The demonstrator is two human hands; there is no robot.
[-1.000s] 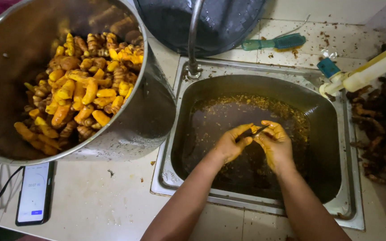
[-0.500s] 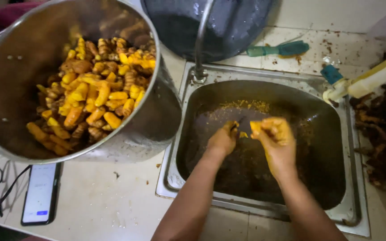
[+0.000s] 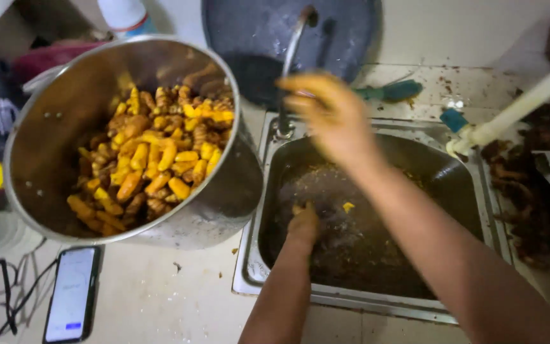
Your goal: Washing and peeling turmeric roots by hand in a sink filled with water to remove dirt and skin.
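Left hand (image 3: 303,224) low inside sink (image 3: 377,306), grip unclear. Right hand (image 3: 331,114) raised over sink, near tap (image 3: 291,70), fingers loose, empty. Pot (image 3: 224,191) left of sink.

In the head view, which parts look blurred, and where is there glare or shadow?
Head view: the raised right hand is smeared by motion blur; the left hand, low in the dark sink, is dim and soft; the steel pot shows soft reflections; the yellow roots are fairly sharp.

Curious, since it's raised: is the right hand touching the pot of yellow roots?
Apart. The head view shows the right hand raised above the sink, a clear gap from the pot.
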